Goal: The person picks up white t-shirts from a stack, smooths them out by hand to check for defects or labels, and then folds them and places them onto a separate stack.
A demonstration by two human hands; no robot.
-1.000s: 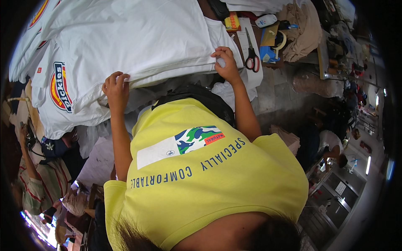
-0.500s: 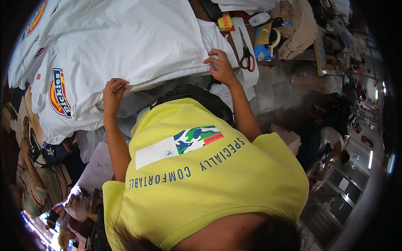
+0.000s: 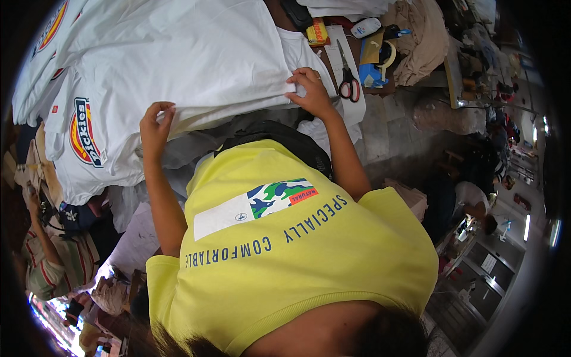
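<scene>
We are pinching the near edge of a white shirt (image 3: 178, 53) with both hands; our left hand (image 3: 156, 122), left of centre, is closing its fingers over the hem, and our right hand (image 3: 310, 92), upper centre, is pressing curled fingers onto the same edge; the shirt is lying across the upper left of the frame, on a pile of white shirts (image 3: 77, 137) with round badges; just right of the right hand, scissors (image 3: 348, 83) are resting on paper; beyond them, a tape roll (image 3: 389, 53) and tan cloth (image 3: 425, 35).
</scene>
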